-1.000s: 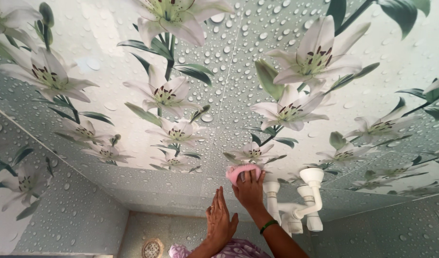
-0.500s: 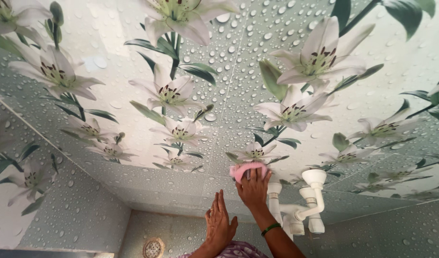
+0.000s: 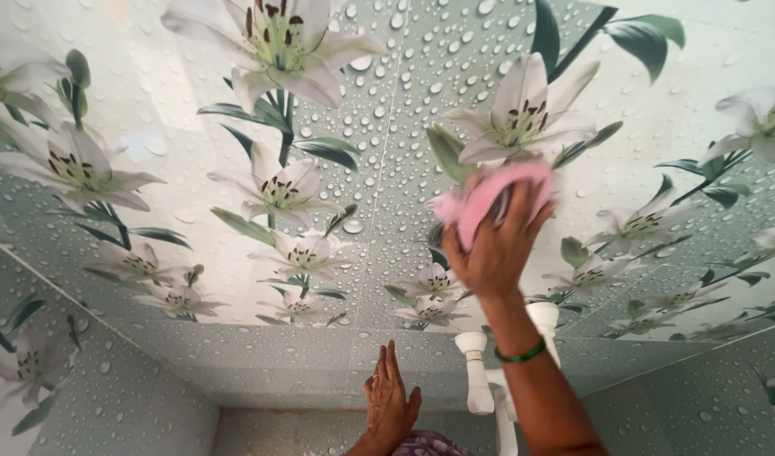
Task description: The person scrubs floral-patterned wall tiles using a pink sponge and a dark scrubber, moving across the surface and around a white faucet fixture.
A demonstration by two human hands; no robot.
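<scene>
Lily-printed wall panels (image 3: 235,279): right hand (image 3: 497,245) fingers grip a pink cloth (image 3: 485,198), left hand (image 3: 389,401) fingers flat, open.

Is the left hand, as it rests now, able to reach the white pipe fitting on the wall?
Probably yes. The left hand lies flat on the flower-patterned wall, empty, and the white pipe fitting stands just beside it with bare wall between. The right hand presses a pink cloth higher up, out of the way.
</scene>
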